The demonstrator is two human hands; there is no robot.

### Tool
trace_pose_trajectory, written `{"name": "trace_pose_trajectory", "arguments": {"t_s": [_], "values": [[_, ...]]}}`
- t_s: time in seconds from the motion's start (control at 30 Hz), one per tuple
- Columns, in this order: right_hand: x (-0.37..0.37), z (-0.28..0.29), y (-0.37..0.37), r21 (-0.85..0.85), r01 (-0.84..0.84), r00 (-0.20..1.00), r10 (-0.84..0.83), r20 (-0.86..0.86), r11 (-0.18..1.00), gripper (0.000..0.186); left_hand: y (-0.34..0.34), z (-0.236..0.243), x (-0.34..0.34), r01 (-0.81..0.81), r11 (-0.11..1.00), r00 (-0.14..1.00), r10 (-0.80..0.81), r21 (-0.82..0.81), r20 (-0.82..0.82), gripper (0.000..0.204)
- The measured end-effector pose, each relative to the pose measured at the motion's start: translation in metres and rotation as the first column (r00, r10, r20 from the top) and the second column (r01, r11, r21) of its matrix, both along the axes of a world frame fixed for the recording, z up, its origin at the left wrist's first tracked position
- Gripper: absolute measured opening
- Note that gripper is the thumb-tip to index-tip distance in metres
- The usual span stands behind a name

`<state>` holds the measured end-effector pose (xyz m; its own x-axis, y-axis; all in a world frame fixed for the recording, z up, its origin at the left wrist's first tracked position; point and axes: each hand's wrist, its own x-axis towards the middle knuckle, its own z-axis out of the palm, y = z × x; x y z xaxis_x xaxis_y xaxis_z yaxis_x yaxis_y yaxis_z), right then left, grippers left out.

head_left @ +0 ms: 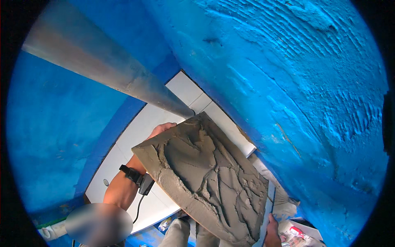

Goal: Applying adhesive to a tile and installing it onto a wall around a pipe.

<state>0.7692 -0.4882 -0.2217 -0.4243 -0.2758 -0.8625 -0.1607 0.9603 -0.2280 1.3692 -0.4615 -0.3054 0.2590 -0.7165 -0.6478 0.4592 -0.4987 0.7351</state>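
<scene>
Grip: your left hand (162,128) and right hand (272,231) closed on opposite ends of the mortar-coated slab (210,164).
Slab sits between your hands, long axis far-left to near-right, coated side up; left on the far-left end, right on the near-right, finger wrap underneath can't be told. Ridged blue wall (259,90) is to the slab's right, your right hand looking nearer to it. In the way: slanting pipe (111,70) coming down just beside the slab's far corner in view, depth gap unclear. White tiles (123,150) below and left. Black strapped device (145,184) on your left forearm (121,189), cable (138,208) hanging left of the slab. Clutter (296,233) near right, beside your right hand.
</scene>
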Motion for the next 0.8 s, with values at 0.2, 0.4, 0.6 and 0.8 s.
{"name": "trace_pose_trajectory", "arguments": {"t_s": [0.2,0.4,0.6,0.8], "values": [[-0.020,-0.045,0.003,-0.013,-0.141,0.988,0.141,0.067,0.990,0.041,-0.001,-0.023,0.012,0.032,0.989,0.998,-0.041,-0.148,-0.057,0.026],[-0.055,-0.030,0.000,0.077,-0.086,0.992,0.079,0.096,0.993,0.039,-0.003,0.081,-0.034,-0.487,0.866,0.779,0.488,0.110,-0.393,0.047],[-0.029,-0.010,-0.056,0.038,-0.295,0.955,0.293,0.047,0.955,0.042,0.017,0.131,-0.100,-0.309,0.834,0.949,0.242,-0.458,-0.200,0.079],[-0.033,-0.014,-0.066,0.006,-0.553,0.832,0.551,0.065,0.833,0.043,0.001,0.126,-0.104,-0.337,0.895,0.932,0.361,-0.292,0.033,0.054]]}}
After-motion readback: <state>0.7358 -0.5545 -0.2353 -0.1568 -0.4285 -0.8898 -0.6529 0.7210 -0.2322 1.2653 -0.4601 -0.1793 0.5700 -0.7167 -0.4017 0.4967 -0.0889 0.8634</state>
